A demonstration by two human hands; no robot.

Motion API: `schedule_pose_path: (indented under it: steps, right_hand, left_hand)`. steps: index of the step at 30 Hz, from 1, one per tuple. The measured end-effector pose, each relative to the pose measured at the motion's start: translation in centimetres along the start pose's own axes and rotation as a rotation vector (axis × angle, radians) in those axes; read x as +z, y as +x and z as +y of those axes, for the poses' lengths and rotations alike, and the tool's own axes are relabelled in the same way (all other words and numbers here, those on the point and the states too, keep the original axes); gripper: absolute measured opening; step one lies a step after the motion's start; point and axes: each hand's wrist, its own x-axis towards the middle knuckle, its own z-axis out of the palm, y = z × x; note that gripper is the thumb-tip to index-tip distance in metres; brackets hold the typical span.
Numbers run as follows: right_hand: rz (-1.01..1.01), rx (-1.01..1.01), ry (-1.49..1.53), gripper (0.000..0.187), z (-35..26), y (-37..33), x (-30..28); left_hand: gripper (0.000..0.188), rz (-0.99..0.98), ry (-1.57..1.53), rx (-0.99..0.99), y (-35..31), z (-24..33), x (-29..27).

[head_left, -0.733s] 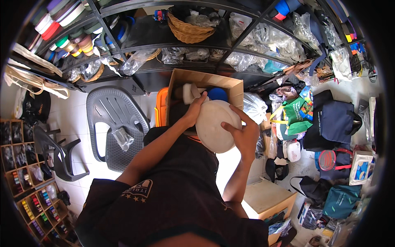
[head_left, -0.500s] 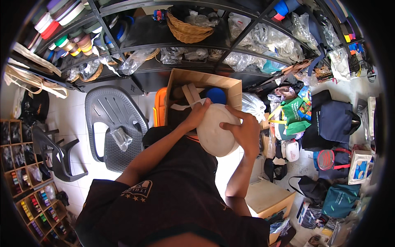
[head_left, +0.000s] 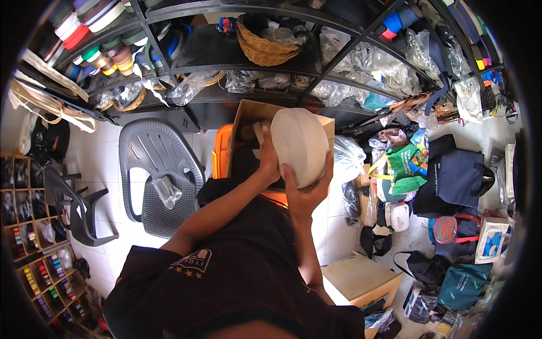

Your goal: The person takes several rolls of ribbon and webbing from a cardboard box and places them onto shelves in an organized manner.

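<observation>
Both my hands hold a thick, round, off-white roll (head_left: pixel 303 144), which looks like wound webbing, tilted over an open cardboard box (head_left: pixel 240 121). My left hand (head_left: pixel 269 157) is closed against its left side, fingers pointing up. With the thumb on the near face and the fingers round the right edge, my right hand (head_left: pixel 309 192) grips the roll from below. Much of the box's inside is hidden behind the roll and hands; something dark and a light brown strip show in it.
An orange container (head_left: pixel 222 150) stands left of the box, beside a grey plastic chair (head_left: pixel 164 169) with a small clear bag on it. Black shelves (head_left: pixel 197 48) with webbing rolls, baskets and plastic bags run behind. Several bags lie at right, near a wooden cabinet (head_left: pixel 358 277).
The roll has moved up and tipped, so its side shows more. My right hand has shifted from its upper right to its lower edge. The blue round thing in the box is now hidden.
</observation>
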Motion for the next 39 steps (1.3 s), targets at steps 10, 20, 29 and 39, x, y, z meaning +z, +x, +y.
schedule_pose_path:
  steps: [10, 20, 29, 39]
  right_hand:
    - [-0.021, 0.072, 0.214, 0.069, 1.5, 0.9, -1.3]
    - [0.010, 0.146, 0.278, 0.064, -1.3, 2.7, -1.9]
    - [-0.114, 0.134, 0.047, 0.047, -3.6, 4.9, -4.0]
    - [-0.269, 0.336, 0.138, 0.046, -3.6, 5.1, -4.9]
  left_hand:
    - [0.077, -0.039, -0.061, 0.071, 0.6, -0.8, -0.3]
    - [0.074, -0.012, -0.082, 0.038, 0.2, 0.6, 0.3]
    - [0.072, -0.046, -0.081, 0.161, 0.5, 1.9, -0.3]
    - [0.072, -0.068, -0.028, 0.130, 0.6, 1.6, -1.7]
